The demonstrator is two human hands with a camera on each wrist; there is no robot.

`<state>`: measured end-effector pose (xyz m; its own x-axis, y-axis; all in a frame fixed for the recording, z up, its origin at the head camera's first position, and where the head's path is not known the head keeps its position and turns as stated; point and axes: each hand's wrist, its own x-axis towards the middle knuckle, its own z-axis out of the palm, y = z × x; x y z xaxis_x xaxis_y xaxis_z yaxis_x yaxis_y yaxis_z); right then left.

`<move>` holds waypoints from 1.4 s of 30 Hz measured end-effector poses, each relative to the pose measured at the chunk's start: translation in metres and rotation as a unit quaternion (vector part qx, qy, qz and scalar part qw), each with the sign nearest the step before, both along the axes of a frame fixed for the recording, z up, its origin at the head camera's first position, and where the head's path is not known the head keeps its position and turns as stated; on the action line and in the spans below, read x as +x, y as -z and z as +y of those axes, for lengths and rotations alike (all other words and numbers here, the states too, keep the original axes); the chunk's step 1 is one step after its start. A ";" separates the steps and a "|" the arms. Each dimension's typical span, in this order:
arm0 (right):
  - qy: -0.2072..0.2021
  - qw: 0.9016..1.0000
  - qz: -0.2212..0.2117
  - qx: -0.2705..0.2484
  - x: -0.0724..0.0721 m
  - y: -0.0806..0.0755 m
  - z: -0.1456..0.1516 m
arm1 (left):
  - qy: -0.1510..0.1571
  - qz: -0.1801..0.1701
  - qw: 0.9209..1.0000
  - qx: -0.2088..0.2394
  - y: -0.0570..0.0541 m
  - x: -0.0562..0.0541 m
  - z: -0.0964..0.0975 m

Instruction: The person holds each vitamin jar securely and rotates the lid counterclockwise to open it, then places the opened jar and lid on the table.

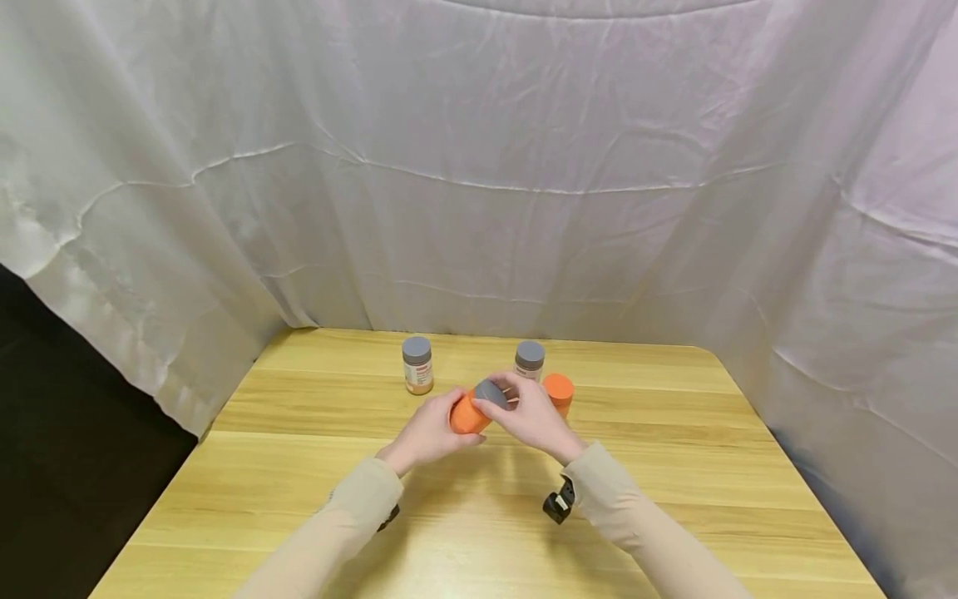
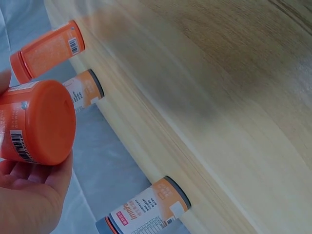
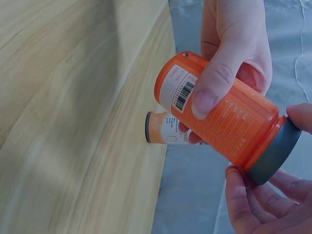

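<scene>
Above the table, my left hand [image 1: 428, 429] grips an orange plastic bottle [image 1: 468, 415], tilted, its lid end pointing up and to the right. My right hand [image 1: 533, 421] pinches the bottle's dark grey lid [image 1: 491, 394]. In the right wrist view, the left thumb lies across the label of the orange bottle [image 3: 243, 119], and the right fingertips hold the edge of the grey lid [image 3: 276, 152] on its neck. The left wrist view shows the flat orange base of the bottle [image 2: 52, 122] with the left hand [image 2: 34, 200] around it; the lid is out of that view.
A grey-lidded bottle with a white and orange label [image 1: 417, 366] stands at the back left. Another grey-lidded bottle [image 1: 529, 356] is partly hidden behind the right hand. Beside it stands an orange bottle with an orange lid [image 1: 558, 389]. A pale curtain [image 1: 479, 208] hangs behind the wooden table [image 1: 284, 466].
</scene>
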<state>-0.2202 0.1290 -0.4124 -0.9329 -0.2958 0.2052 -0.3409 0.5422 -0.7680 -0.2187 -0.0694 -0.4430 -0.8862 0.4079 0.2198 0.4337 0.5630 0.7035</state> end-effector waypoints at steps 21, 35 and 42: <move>-0.107 0.993 0.051 -0.005 -0.001 0.004 0.014 | 0.024 -0.005 1.000 -0.012 0.000 0.000 -0.002; -0.164 0.984 0.065 0.032 -0.003 0.001 0.025 | 0.033 -0.007 0.999 -0.014 -0.001 0.001 -0.004; -0.191 0.975 0.098 0.062 -0.004 -0.002 0.029 | 0.028 0.003 0.999 -0.028 -0.001 0.002 -0.002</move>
